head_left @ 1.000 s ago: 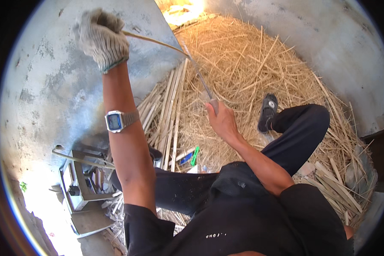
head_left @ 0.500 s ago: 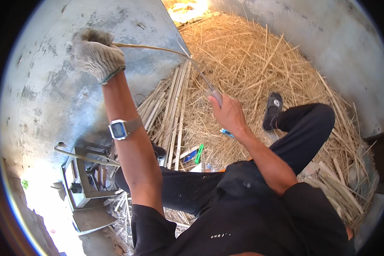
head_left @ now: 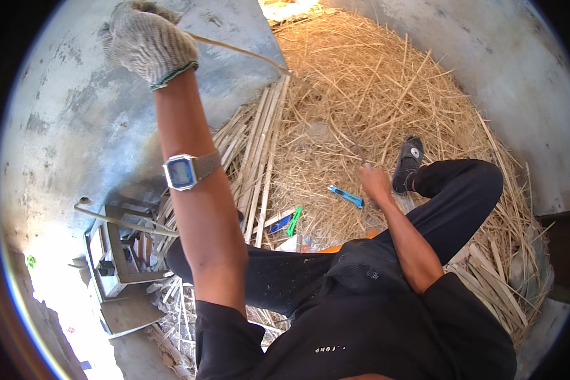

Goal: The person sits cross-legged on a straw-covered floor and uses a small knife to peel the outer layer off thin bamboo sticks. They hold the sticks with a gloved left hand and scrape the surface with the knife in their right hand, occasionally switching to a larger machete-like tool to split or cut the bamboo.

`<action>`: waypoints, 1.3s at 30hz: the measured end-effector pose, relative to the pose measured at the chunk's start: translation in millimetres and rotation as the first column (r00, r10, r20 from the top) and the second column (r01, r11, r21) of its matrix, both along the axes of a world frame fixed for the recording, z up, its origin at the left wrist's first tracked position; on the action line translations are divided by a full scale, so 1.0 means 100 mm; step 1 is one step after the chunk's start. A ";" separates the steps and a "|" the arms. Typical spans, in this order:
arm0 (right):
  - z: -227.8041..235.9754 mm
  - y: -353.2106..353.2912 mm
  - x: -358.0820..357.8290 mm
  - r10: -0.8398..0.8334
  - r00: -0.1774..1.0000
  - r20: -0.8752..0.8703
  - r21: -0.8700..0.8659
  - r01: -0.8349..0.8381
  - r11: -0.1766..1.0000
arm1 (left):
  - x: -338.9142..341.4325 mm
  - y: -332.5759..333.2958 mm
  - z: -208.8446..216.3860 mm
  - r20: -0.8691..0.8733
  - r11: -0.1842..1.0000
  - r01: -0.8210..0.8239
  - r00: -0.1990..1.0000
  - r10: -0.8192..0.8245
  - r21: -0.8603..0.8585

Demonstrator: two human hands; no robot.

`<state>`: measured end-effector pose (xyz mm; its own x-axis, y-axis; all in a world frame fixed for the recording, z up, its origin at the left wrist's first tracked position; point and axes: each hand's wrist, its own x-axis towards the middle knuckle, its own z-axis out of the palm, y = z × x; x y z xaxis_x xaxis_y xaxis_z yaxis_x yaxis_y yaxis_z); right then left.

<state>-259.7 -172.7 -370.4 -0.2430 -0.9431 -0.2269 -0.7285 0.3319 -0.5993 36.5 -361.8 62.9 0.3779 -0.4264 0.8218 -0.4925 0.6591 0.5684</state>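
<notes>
My left hand (head_left: 149,44), in a knitted grey-white glove, is raised at the upper left and closed round one end of a thin bamboo strip (head_left: 240,50). The strip slants down to the right, and its far end blurs into the straw-coloured shavings. Lower, near my dark shoe (head_left: 409,161), my bare right hand (head_left: 375,183) is closed on a knife; its handle is mostly hidden in the fist and its thin blade (head_left: 356,144) is hard to make out. A blue utility knife (head_left: 346,196) lies on the shavings just left of that hand.
Bamboo shavings (head_left: 361,82) cover the floor ahead. A bundle of split strips (head_left: 259,152) leans by the left wall (head_left: 63,126). A green cutter (head_left: 294,221) and a blue piece (head_left: 280,224) lie between my legs. A wooden frame (head_left: 117,253) stands at left; more strips (head_left: 494,291) lie at right.
My left hand has risen with the bamboo strip. My right hand has drawn down and to the right with the knife, leaving the blue utility knife more in view.
</notes>
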 end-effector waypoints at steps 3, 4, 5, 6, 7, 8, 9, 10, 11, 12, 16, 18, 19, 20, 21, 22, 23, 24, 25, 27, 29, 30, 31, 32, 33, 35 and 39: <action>0.80 0.01 0.27 -0.154 0.953 0.260 0.152 0.117 0.981 | 0.10 0.01 -0.12 0.493 0.913 -0.406 0.789 0.367 -0.029; 1.05 0.01 0.28 -0.152 0.947 0.281 0.079 0.135 0.988 | -0.08 0.09 -0.18 0.340 0.986 -0.153 0.932 0.124 0.059; 1.24 0.03 0.30 -0.139 0.941 0.308 0.007 0.144 0.990 | -0.28 0.21 -0.26 0.167 0.988 0.113 0.977 -0.129 0.101; 1.35 0.09 0.27 -0.132 0.883 0.451 0.000 0.148 0.989 | -0.46 0.28 -0.34 -0.020 0.919 0.383 0.924 -0.383 0.094; 1.44 0.18 0.28 -0.118 0.803 0.584 -0.009 0.152 0.988 | -0.59 0.32 -0.42 -0.177 0.929 0.355 0.925 -0.335 0.099; 1.55 0.25 0.32 -0.091 0.699 0.709 -0.019 0.148 0.989 | -0.67 0.36 -0.47 -0.321 0.941 0.321 0.907 -0.273 0.106; 1.65 0.33 0.31 -0.046 0.673 0.739 -0.039 0.110 0.993 | -0.73 0.37 -0.53 -0.466 0.945 0.303 0.859 -0.215 0.123; 1.74 0.44 0.30 -0.013 0.645 0.764 -0.051 0.081 0.995 | -0.66 0.44 -0.49 -0.379 0.913 0.383 0.873 -0.308 0.138; 1.83 0.52 0.29 0.019 0.615 0.788 -0.065 0.053 0.996 | -0.56 0.51 -0.39 -0.290 0.874 0.459 0.868 -0.402 0.161; 1.89 0.60 0.28 0.029 0.580 0.814 -0.077 0.059 0.995 | -0.57 0.63 -0.24 -0.300 0.889 0.434 0.875 -0.379 0.142; 2.10 0.82 0.32 0.063 0.492 0.868 -0.086 0.024 0.996 | -0.69 0.95 0.19 -0.405 0.941 0.337 0.864 -0.299 0.024; 2.17 0.90 0.37 0.068 0.518 0.853 -0.082 0.004 0.997 | -0.69 0.95 -0.01 -0.269 0.915 0.379 0.903 -0.334 0.138; 2.21 0.93 0.45 0.071 0.544 0.836 -0.083 -0.003 0.997 | -0.70 0.77 -0.18 -0.249 0.932 0.269 0.946 -0.208 0.242; 2.25 0.95 0.50 0.073 0.573 0.817 -0.085 -0.004 0.996 | -0.63 0.56 -0.48 -0.202 0.913 0.303 0.946 -0.254 0.272; 2.27 0.95 0.54 0.062 0.591 0.804 -0.061 -0.022 0.998 | -0.78 0.52 -0.69 -0.280 0.922 0.260 0.943 -0.180 0.285; 2.26 0.94 0.53 0.149 0.668 0.729 -0.205 0.006 0.979 | -0.77 0.45 -0.81 -0.348 0.896 0.348 0.905 -0.244 0.278; 2.23 0.92 0.54 0.220 0.740 0.636 -0.344 0.017 0.939 | -0.72 0.39 -0.89 -0.412 0.863 0.430 0.860 -0.302 0.265; 2.22 0.91 0.56 0.268 0.807 0.526 -0.466 0.010 0.885 | -0.75 0.41 -0.92 -0.480 0.822 0.510 0.805 -0.350 0.256; 2.26 0.89 0.58 0.240 0.807 0.539 -0.465 0.048 0.884 | -0.83 0.39 -0.89 -0.560 0.843 0.482 0.778 -0.285 0.241; 2.39 0.81 0.61 0.199 0.798 0.568 -0.465 0.112 0.878 | -0.84 0.28 -0.87 -0.561 0.854 0.465 0.781 -0.272 0.233; 2.20 0.71 0.74 0.191 0.852 0.487 -0.499 0.092 0.862 | -0.80 0.25 -0.88 -0.509 0.840 0.498 0.791 -0.338 0.216; 2.08 0.65 0.78 0.179 0.880 0.439 -0.517 0.085 0.852 | -0.82 0.23 -0.86 -0.513 0.858 0.476 0.795 -0.325 0.193; 1.95 0.61 0.79 0.180 0.889 0.420 -0.470 0.044 0.882 | -0.87 0.21 -0.85 -0.515 0.876 0.450 0.799 -0.310 0.171; 1.82 0.56 0.78 0.182 0.898 0.401 -0.420 0.003 0.908 | -0.85 0.21 -0.86 -0.526 0.871 0.462 0.789 -0.318 0.166; 1.83 0.48 0.79 0.194 0.902 0.386 -0.372 -0.041 0.927 | -0.81 0.20 -0.87 -0.532 0.870 0.464 0.785 -0.318 0.164; 1.95 0.39 0.74 0.221 0.904 0.367 -0.412 -0.056 0.910 | -0.58 0.20 -0.92 -0.563 0.818 0.542 0.744 -0.359 0.194; 2.17 0.50 0.87 0.251 0.877 0.410 -0.557 0.023 0.830 | -0.63 0.27 -0.91 -0.582 0.861 0.469 0.762 -0.283 0.195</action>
